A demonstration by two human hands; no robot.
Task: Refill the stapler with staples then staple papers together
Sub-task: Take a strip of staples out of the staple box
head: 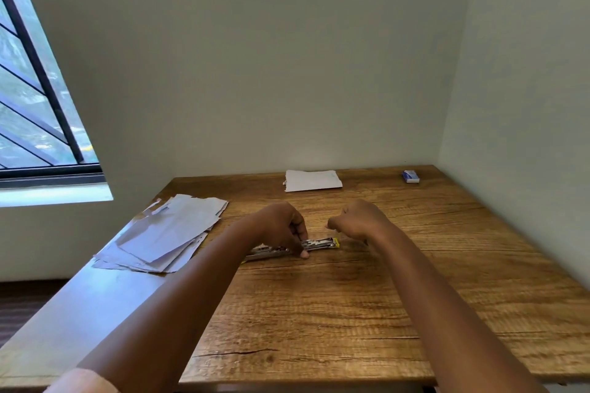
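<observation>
A stapler (298, 246), swung open flat with its metal channel showing and a yellow tip at its right end, lies on a wooden table (351, 313), its long axis running left to right across the person's view. The left hand (281, 226) holds it down near the middle, fingers curled over the far side and the thumb (303, 254) against the near edge. The right hand (357, 220) hovers just beyond and above the stapler's yellow end, fingers drawn together as if pinching something; whether it carries staples cannot be told. The open channel lies just below and to the left of those fingertips, so the loading move appears to be a short drop along the stapler's length. A loose spread of papers (166, 233) sits left of the holding hand, a folded white sheet (313, 180) beyond both hands. A small blue-and-white box (411, 176), probably staples, rests far right; its print is too small to read.
</observation>
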